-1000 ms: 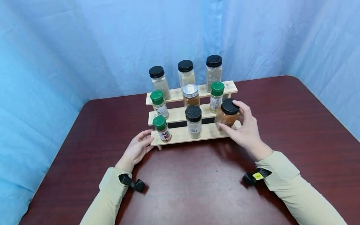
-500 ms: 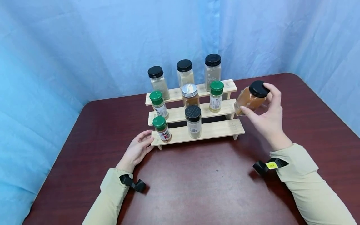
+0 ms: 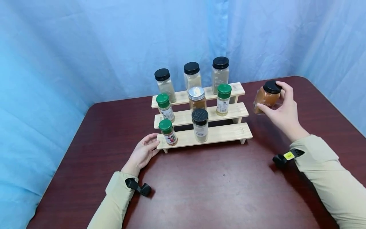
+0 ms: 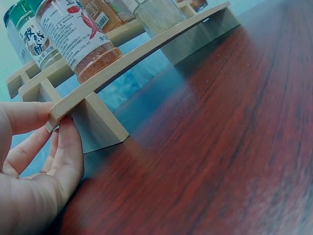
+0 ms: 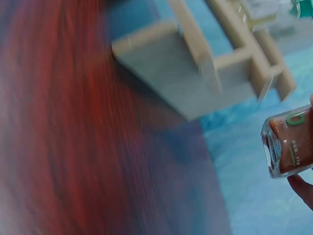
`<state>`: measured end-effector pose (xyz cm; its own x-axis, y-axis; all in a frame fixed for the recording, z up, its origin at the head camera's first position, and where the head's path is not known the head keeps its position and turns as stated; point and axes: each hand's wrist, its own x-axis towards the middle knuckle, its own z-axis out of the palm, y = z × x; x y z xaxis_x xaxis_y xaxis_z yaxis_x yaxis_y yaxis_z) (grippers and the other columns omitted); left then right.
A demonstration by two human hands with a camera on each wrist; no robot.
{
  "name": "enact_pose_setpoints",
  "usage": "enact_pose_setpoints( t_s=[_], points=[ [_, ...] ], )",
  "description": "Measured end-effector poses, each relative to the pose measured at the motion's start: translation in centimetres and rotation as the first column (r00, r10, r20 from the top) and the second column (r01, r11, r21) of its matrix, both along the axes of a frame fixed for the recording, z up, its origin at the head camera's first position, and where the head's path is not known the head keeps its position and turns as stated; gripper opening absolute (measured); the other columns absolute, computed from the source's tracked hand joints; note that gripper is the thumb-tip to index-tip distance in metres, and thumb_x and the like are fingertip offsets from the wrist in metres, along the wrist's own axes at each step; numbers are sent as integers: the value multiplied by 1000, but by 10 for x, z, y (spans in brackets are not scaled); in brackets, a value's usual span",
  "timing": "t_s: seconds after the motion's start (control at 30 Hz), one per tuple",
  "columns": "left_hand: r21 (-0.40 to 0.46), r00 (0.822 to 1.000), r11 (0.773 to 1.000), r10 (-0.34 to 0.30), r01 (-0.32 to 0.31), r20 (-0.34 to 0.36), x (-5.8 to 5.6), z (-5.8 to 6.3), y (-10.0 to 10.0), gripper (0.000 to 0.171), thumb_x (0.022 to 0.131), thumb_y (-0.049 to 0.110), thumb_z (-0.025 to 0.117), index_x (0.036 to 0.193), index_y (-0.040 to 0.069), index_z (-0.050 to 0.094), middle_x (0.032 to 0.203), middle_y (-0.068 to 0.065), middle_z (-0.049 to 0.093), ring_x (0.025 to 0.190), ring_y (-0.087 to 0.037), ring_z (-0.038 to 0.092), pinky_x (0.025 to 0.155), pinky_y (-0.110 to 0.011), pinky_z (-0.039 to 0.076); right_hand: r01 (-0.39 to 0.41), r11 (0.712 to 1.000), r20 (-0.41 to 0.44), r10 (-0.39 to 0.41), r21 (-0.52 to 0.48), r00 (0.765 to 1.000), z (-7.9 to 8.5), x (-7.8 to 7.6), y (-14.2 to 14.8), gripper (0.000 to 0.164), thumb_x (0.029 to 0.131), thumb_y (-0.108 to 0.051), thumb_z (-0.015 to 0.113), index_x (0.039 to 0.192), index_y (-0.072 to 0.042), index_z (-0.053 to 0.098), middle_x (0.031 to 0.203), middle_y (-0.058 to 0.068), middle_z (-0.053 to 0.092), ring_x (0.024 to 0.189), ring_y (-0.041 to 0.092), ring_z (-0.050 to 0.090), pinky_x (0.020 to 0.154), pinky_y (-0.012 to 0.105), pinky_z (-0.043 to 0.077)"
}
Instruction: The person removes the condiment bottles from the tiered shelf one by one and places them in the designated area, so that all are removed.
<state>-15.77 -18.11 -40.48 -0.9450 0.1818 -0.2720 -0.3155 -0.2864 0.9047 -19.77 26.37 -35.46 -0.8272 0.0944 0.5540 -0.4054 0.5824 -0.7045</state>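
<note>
My right hand (image 3: 287, 113) holds a clear spice jar (image 3: 265, 99) of orange-brown powder with a black lid, tilted, in the air right of the rack. In the right wrist view the jar (image 5: 293, 142) shows its glass base, with only fingertips of the hand visible. My left hand (image 3: 144, 151) pinches the left end of the wooden three-step spice rack (image 3: 226, 134); in the left wrist view thumb and fingers grip the lowest shelf's corner. Near it on that shelf stands a green-capped shaker (image 3: 168, 133) of red powder. A black-capped shaker (image 3: 200, 125) stands mid-shelf.
On the middle step are two green-capped shakers (image 3: 165, 108) (image 3: 223, 100) and a silver-lidded jar (image 3: 197, 98). Black-lidded jars (image 3: 166, 85) (image 3: 192, 75) (image 3: 220, 75) line the top step. The dark red table (image 3: 200, 184) is bordered by blue curtains (image 3: 114, 47).
My right hand has lifted the orange-brown jar off the right end of the lowest shelf and carried it right and away from the rack. The left hand keeps its grip on the rack.
</note>
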Motion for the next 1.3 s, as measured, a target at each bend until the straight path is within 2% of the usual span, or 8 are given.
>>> enact_pose_setpoints(
  t_s=[0.13, 0.27, 0.57, 0.83, 0.97, 1.07, 1.2, 1.3],
  points=[
    [4, 1000, 1000, 4, -4, 6, 1, -2, 1, 30, 95, -7, 41, 117, 13, 46, 89, 5, 57, 79, -4, 60, 73, -20, 50, 4, 999, 79, -7, 42, 997, -5, -13, 7, 80, 80, -4, 72, 143, -24, 26, 124, 24, 54, 88, -17, 44, 70, 1, 37],
    [-2, 1000, 1000, 2, -2, 0, 1, -4, 2, 30, 95, -7, 42, 119, 12, 47, 90, 4, 57, 79, -5, 60, 74, -20, 50, 8, 997, 128, -17, 72, 992, -12, -24, 9, 80, 81, -8, 72, 144, -19, 24, 123, 25, 53, 86, -13, 41, 66, 5, 35],
    [-26, 1000, 1000, 8, -8, -5, 1, -5, 1, 30, 95, -6, 44, 120, 11, 46, 91, 5, 56, 78, -4, 59, 72, -19, 50, 30, 979, 148, -60, 201, 987, -27, -45, 12, 81, 79, -13, 75, 144, -13, 26, 117, 24, 52, 69, 12, 42, 57, 12, 31],
    [-48, 1000, 999, 9, -9, 5, 0, -2, 1, 36, 96, -5, 44, 130, 6, 41, 92, 6, 56, 79, -3, 59, 73, -19, 49, 41, 979, 183, -78, 199, 980, -31, -52, 11, 80, 80, -11, 74, 143, -11, 25, 121, 27, 49, 79, 31, 50, 58, 11, 31],
    [-47, 1000, 999, 11, -11, 1, 0, -1, 0, 39, 96, -5, 44, 133, 3, 37, 92, 5, 55, 81, -3, 59, 73, -19, 49, 45, 984, 200, -80, 171, 976, -31, -55, 9, 81, 80, -10, 73, 143, -10, 23, 121, 28, 47, 89, 38, 53, 70, 32, 44],
    [-46, 1000, 999, 7, -7, 0, 0, 0, 0, 39, 96, -5, 44, 134, 2, 37, 92, 5, 55, 81, -3, 59, 74, -19, 50, 49, 985, 210, -84, 164, 974, -31, -55, 7, 81, 80, -9, 73, 143, -8, 22, 121, 29, 47, 94, 41, 54, 75, 44, 43],
    [-32, 1000, 999, 9, -9, 1, 1, -1, 0, 36, 96, -6, 43, 130, 5, 40, 91, 5, 55, 80, -4, 59, 73, -19, 50, 54, 986, 213, -88, 161, 973, -32, -56, 5, 80, 80, -9, 72, 142, -8, 21, 122, 30, 48, 94, 40, 53, 77, 44, 42],
    [-15, 1000, 1000, 16, -16, 4, 0, -1, 0, 33, 95, -6, 43, 125, 7, 43, 91, 4, 56, 79, -4, 60, 72, -19, 50, 41, 988, 212, -73, 152, 975, -32, -58, 5, 80, 81, -8, 72, 142, -8, 20, 122, 30, 46, 95, 41, 51, 79, 50, 42]
  ],
)
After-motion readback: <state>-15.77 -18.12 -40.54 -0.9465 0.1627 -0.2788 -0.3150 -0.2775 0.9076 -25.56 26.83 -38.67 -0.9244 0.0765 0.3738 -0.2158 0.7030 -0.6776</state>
